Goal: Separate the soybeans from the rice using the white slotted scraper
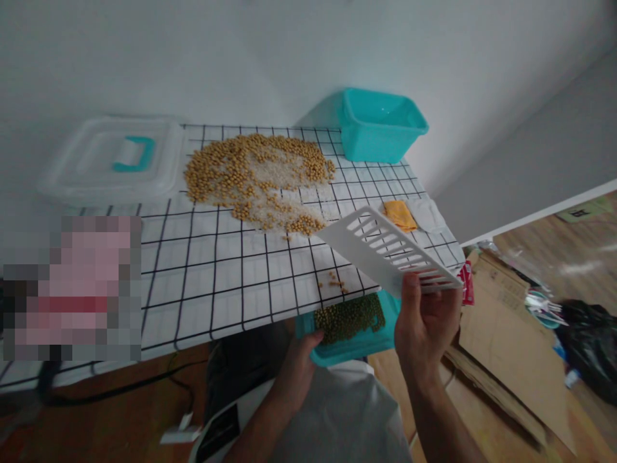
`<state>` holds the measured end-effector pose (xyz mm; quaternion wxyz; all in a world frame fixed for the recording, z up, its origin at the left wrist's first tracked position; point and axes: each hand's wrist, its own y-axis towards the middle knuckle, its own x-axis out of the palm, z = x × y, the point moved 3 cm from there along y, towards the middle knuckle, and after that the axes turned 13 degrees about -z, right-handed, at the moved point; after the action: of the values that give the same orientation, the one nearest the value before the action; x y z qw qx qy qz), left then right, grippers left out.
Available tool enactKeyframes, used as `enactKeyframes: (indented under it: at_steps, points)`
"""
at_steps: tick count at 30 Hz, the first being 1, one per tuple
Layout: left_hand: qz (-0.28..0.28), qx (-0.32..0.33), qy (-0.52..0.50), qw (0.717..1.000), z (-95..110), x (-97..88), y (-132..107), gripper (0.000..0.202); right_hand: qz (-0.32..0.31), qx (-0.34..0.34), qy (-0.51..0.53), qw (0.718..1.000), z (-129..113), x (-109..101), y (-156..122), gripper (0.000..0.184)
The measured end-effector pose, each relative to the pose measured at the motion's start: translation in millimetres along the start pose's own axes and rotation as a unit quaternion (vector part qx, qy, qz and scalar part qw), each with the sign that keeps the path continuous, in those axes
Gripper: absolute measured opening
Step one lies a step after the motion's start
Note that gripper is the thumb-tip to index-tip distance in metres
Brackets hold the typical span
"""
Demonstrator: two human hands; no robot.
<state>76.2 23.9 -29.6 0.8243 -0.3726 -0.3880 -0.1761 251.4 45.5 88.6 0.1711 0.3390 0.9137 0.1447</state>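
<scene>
Grid-patterned tabletop (193, 276), pale wall (216, 64) behind. Right grip (424, 321) pinches white slotted plate (346, 241) above front edge; left grip (299, 366) clasps teal bin (337, 356) below it. Progress: green beans (349, 318) look contained in bin; yellow beans (216, 168) and white grains (274, 172) lie loose, mixed.

Mostly ones, with a few pairs and one trio.
One left hand (299, 363), one right hand (427, 331): two. One turquoise bin (373, 141), one turquoise tray (332, 357): two. One orange cloth (400, 215), one white cloth (427, 216): two. Tan beans (216, 167), green beans (349, 318), white grains (279, 170): three kinds (far too many to count singly). Then one apiece of slotted board (364, 249), clear lid (91, 157), turquoise handle (146, 154), table (187, 289) and black bag (590, 347).
</scene>
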Motion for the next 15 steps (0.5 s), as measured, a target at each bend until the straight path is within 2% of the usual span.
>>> enactKeyframes:
  at_steps: [4,7,10,15]
  points:
    - [-0.005,0.01,-0.01,1.0,2,3.1,1,0.051,0.07,-0.015,0.017,0.997,-1,-26,20,0.025]
    - [-0.002,0.011,-0.022,1.0,3,5.1,0,0.052,0.064,-0.023,0.011,0.998,4,-41,36,0.026]
    - [-0.006,0.011,-0.027,1.0,4,2.2,-2,0.054,-0.011,-0.02,0.025,0.999,11,-38,49,0.028]
    - [0.027,0.01,-0.028,0.999,8,-10.2,-10,0.045,-0.167,-0.045,0.038,0.984,17,-1,67,0.027]
